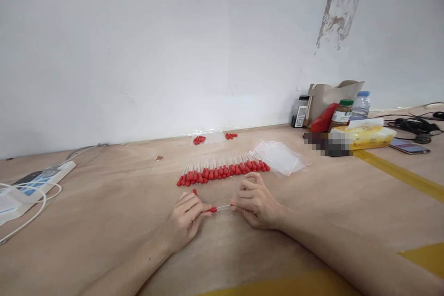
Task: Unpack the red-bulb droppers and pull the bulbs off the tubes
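Observation:
My left hand (187, 215) pinches the red rubber bulb (212, 209) of a glass dropper. A second red bulb (194, 192) pokes out above its curled fingers. The dropper's clear tube (223, 207) runs level to my right hand (255, 201), whose fingers are closed around its other end. Another thin clear tube (232, 185) sticks up from beside the right fingers toward the row behind; whether it is held cannot be made out. Just beyond both hands lies a row of droppers (222, 172), red bulbs toward me and clear tubes pointing to the wall.
Clear plastic bags (277, 157) lie right of the row. Loose red bulbs (199, 140) rest on a bag near the wall. A power strip (38, 189) with white cables is at left. Bottles, a grey bag (333, 97), a tissue pack (367, 137) and a phone (409, 146) stand at right.

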A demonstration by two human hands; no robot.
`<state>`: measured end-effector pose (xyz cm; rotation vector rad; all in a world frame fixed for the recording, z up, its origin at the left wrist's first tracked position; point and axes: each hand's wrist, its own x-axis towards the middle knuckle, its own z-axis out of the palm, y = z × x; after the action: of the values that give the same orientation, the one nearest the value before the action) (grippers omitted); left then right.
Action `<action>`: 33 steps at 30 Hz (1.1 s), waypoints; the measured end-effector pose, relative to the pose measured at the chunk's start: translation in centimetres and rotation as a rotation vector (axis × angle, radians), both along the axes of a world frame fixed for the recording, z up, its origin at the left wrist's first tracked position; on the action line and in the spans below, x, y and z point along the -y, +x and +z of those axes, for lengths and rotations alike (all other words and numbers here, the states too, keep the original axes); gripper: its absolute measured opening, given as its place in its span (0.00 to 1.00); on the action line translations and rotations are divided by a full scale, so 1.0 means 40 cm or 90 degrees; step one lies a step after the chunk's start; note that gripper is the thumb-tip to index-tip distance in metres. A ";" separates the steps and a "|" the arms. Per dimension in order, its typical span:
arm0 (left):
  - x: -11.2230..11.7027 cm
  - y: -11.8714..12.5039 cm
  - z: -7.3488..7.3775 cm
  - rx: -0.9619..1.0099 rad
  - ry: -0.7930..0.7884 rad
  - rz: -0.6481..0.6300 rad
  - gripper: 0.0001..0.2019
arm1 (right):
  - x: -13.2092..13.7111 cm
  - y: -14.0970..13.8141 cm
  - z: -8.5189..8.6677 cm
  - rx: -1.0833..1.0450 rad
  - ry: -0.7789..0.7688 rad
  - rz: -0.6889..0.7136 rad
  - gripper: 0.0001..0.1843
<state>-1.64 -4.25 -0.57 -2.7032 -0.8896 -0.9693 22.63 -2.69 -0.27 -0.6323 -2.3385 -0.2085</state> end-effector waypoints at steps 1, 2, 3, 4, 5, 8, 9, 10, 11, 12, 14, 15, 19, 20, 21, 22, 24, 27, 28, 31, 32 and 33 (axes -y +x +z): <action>-0.002 -0.007 0.003 0.014 -0.007 0.005 0.06 | -0.003 0.006 0.002 -0.003 -0.003 -0.003 0.08; -0.004 -0.015 0.007 0.040 -0.015 0.023 0.07 | -0.007 0.014 0.004 -0.012 -0.007 -0.012 0.09; -0.007 -0.024 0.013 0.079 -0.022 0.060 0.07 | -0.012 0.022 0.007 -0.028 -0.013 -0.032 0.10; -0.011 -0.033 0.021 0.124 -0.031 0.109 0.07 | -0.018 0.029 0.010 -0.049 -0.023 -0.061 0.11; -0.016 -0.041 0.030 0.168 -0.041 0.164 0.08 | -0.023 0.035 0.013 -0.071 -0.033 -0.092 0.12; -0.027 -0.057 0.059 0.232 -0.094 0.288 0.10 | -0.037 0.043 0.016 -0.122 -0.060 -0.164 0.13; -0.029 -0.061 0.067 0.233 -0.115 0.309 0.11 | -0.039 0.042 0.015 -0.125 -0.066 -0.177 0.13; -0.031 -0.065 0.075 0.231 -0.133 0.330 0.12 | -0.040 0.041 0.012 -0.126 -0.071 -0.186 0.13; -0.033 -0.070 0.080 0.228 -0.149 0.353 0.12 | -0.040 0.039 0.009 -0.125 -0.073 -0.197 0.12; -0.034 -0.075 0.084 0.223 -0.162 0.374 0.13 | -0.041 0.038 0.005 -0.122 -0.072 -0.208 0.12; -0.037 -0.085 0.085 0.206 -0.184 0.395 0.13 | -0.042 0.037 -0.004 -0.107 -0.055 -0.226 0.11; -0.039 -0.088 0.083 0.195 -0.194 0.395 0.14 | -0.043 0.037 -0.009 -0.095 -0.042 -0.232 0.10; -0.044 -0.093 0.062 0.146 -0.204 0.377 0.13 | -0.048 0.032 -0.018 -0.036 0.004 -0.227 0.11; -0.045 -0.093 0.056 0.128 -0.200 0.374 0.10 | -0.048 0.030 -0.019 -0.025 0.009 -0.220 0.11; -0.046 -0.093 0.050 0.112 -0.195 0.368 0.08 | -0.048 0.028 -0.019 -0.018 0.010 -0.214 0.11; -0.047 -0.092 0.045 0.098 -0.191 0.359 0.07 | -0.048 0.027 -0.019 -0.014 0.004 -0.209 0.11; -0.049 -0.091 0.035 0.081 -0.192 0.333 0.07 | -0.046 0.026 -0.018 -0.013 -0.024 -0.204 0.11; -0.048 -0.084 0.027 0.092 -0.219 0.291 0.09 | -0.040 0.028 -0.016 -0.017 -0.076 -0.197 0.10; -0.046 -0.081 0.026 0.096 -0.232 0.279 0.10 | -0.038 0.028 -0.015 -0.015 -0.087 -0.192 0.10; -0.039 -0.073 0.028 0.101 -0.260 0.252 0.11 | -0.033 0.029 -0.010 0.012 -0.108 -0.165 0.15; -0.037 -0.071 0.030 0.099 -0.266 0.248 0.11 | -0.033 0.028 -0.008 0.024 -0.114 -0.156 0.17; -0.036 -0.071 0.030 0.101 -0.270 0.246 0.11 | -0.033 0.027 -0.007 0.035 -0.121 -0.149 0.18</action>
<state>-4.46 -2.82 0.65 -2.6274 -1.7463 -1.0063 23.71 -1.38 -0.55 -1.0069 -2.3515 -0.1111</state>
